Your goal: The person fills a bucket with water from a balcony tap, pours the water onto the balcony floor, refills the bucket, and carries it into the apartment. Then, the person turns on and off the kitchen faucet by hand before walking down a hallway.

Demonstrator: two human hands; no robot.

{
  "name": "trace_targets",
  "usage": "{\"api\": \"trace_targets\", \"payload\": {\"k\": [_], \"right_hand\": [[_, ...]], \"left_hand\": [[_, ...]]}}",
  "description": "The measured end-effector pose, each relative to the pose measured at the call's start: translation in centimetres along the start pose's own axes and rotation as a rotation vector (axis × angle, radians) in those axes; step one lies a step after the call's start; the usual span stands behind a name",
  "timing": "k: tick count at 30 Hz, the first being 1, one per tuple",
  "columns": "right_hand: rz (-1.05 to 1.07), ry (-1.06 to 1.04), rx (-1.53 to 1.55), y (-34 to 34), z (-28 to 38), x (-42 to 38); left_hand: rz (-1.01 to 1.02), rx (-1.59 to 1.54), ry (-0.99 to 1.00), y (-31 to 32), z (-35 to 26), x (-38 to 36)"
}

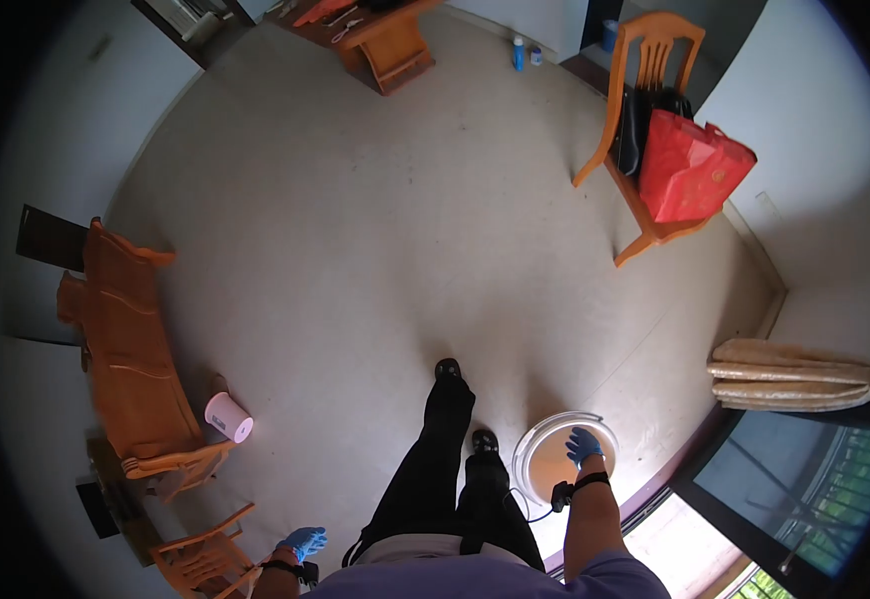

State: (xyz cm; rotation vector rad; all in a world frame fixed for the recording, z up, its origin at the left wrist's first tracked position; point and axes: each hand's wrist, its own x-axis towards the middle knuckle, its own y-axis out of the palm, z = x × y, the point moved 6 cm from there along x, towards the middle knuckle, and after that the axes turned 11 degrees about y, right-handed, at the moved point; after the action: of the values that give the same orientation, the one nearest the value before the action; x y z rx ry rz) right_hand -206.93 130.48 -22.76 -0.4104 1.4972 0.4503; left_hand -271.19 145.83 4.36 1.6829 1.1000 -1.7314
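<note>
Right hand [583, 443], blue glove, grips the near rim of a round white basin [535, 444] carried low at the near right, by the shoes. Left hand [303, 542] hangs loosely curled and empty above a chair [205, 564], near left.

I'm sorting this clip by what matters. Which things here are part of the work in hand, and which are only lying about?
In hand:
- right hand, gloved, on the round white basin
- left hand, gloved, holding nothing, beside a wooden chair

Lying about:
- red bag on the far chair
- pink paper roll
- wooden bench
- curtain
</note>
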Motion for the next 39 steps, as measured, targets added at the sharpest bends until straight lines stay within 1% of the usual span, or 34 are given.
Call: {"api": "trace_targets", "payload": {"k": [2,3,4,6,7,8,9,10,11,12,13,14,15,16,17,18,19,20,21,23,24,26,27,28,30,31,33,34,36,37,39], "right_hand": [[0.200,-0.115,0.043,4.6,5.9,-2.5],[0.192,-0.171,0.032,7.4,9.3,-4.5],[0.193,-0.264,0.020,10.0,12.7,-6.9],[0.325,-0.443,0.026,16.0,20.1,-13.7],[0.353,-0.552,0.022,19.0,23.7,-17.3],[0.375,-0.656,0.016,22.1,27.3,-21.6],[0.493,-0.778,0.024,25.5,30.8,-26.1],[0.610,-0.884,0.051,28.8,33.8,-31.0],[0.704,-1.000,0.064,32.0,36.6,-36.2],[0.809,-1.098,0.086,34.8,39.0,-41.3],[0.878,-1.151,0.120,37.1,40.9,-45.7],[0.955,-1.217,0.149,39.3,42.9,-49.7],[1.050,-1.256,0.187,41.0,44.9,-52.7],[1.147,-1.294,0.223,42.4,46.8,-55.1],[1.140,-1.312,0.241,43.6,48.6,-56.8],[1.231,-1.303,0.300,44.8,50.7,-58.3],[1.325,-1.289,0.352,45.8,52.7,-59.2],[1.327,-1.297,0.352,46.9,54.9,-59.7],[1.386,-1.288,0.389,47.9,57.1,-60.2],[1.480,-1.274,0.422,50.1,61.9,-61.3],[1.494,-1.271,0.421,51.2,64.0,-61.7],[1.528,-1.298,0.340,53.7,68.1,-62.9],[1.514,-1.316,0.324,54.7,70.0,-63.6],[1.516,-1.314,0.321,55.6,71.9,-64.1],[1.494,-1.343,0.303,57.4,75.8,-64.8],[1.496,-1.343,0.290,58.4,77.8,-65.0],[1.465,-1.369,0.247,60.1,81.8,-65.2],[1.464,-1.379,0.239,60.8,84.1,-65.2],[1.429,-1.410,0.248,61.4,88.9,-64.8],[1.342,-1.442,0.272,61.3,91.4,-64.7],[1.269,-1.497,0.358,60.9,96.1,-64.8]], "left_hand": [[-0.017,-0.106,-0.081,-1.5,0.3,2.7],[0.145,0.454,0.087,-0.8,-4.9,0.6],[0.150,0.439,0.125,-1.8,-5.6,4.6],[0.115,0.093,0.067,-4.2,-6.7,12.4],[0.130,0.109,0.104,-4.6,-11.9,12.4],[-0.034,0.089,0.282,-3.4,-21.4,6.7],[-0.022,0.910,0.700,-5.1,-23.6,21.7],[-0.005,0.757,0.759,-4.0,-32.4,19.6],[0.019,0.605,0.814,-2.2,-43.0,14.6],[0.043,0.333,1.169,-1.2,-50.4,14.3],[-0.046,0.381,1.184,2.3,-60.2,2.9],[0.059,0.411,1.291,5.1,-67.5,-1.8],[0.144,0.422,1.408,8.0,-73.4,-7.3],[0.212,0.408,1.683,10.5,-78.1,-12.6],[0.294,0.437,1.832,13.3,-81.6,-17.3],[0.379,0.462,1.976,15.9,-84.6,-21.6],[0.395,0.486,2.070,17.8,-86.9,-25.1],[0.405,0.504,2.167,19.5,-89.1,-27.9],[0.400,0.505,2.176,20.7,-91.1,-29.3],[0.070,0.581,2.423,22.0,-95.2,-32.4],[0.055,0.588,2.425,22.4,-97.2,-32.7],[-0.161,0.464,2.468,21.9,-101.5,-33.3],[-0.224,0.411,2.479,21.8,-103.6,-33.5],[-0.227,0.409,2.477,21.9,-105.8,-33.8],[-0.360,0.339,2.541,21.4,-109.8,-34.8],[-0.368,0.327,2.543,21.4,-112.0,-35.0],[-0.417,0.478,2.560,22.0,-116.4,-34.8],[-0.417,0.467,2.569,22.2,-118.8,-34.5],[-0.251,0.561,2.616,23.8,-123.3,-33.6],[-0.226,0.563,2.631,24.5,-125.7,-33.2],[0.030,0.821,2.668,27.1,-129.9,-32.5]]}}
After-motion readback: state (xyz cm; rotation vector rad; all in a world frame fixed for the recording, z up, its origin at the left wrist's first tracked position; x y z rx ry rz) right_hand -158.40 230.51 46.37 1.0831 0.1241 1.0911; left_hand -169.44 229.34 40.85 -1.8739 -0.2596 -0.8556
